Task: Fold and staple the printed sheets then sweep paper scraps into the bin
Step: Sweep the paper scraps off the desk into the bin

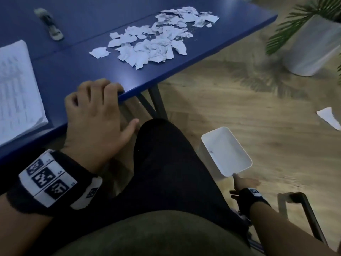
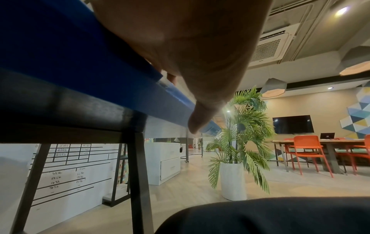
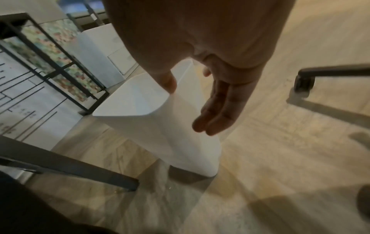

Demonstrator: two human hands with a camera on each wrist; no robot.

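Note:
A pile of torn white paper scraps (image 1: 153, 39) lies on the blue table (image 1: 77, 71), toward its far right end. A stack of printed sheets (image 1: 16, 89) sits at the left, with a stapler (image 1: 50, 24) behind it. My left hand (image 1: 103, 108) rests at the table's near edge, fingers bent over the edge and thumb (image 2: 198, 123) sticking out past it. Low at my right side, a white bin (image 1: 226, 152) stands on the floor. My right hand (image 1: 243, 183) reaches it with straight fingers (image 3: 216, 114) along its outer wall and the thumb on the bin's rim (image 3: 140, 114).
One white scrap (image 1: 330, 117) lies on the wooden floor at the right. A white pot with a palm (image 1: 313, 47) stands beyond the table end. Black table legs (image 1: 156, 102) and my knee (image 1: 166, 163) are between table and bin. A dark chair frame (image 1: 302, 215) is beside my right arm.

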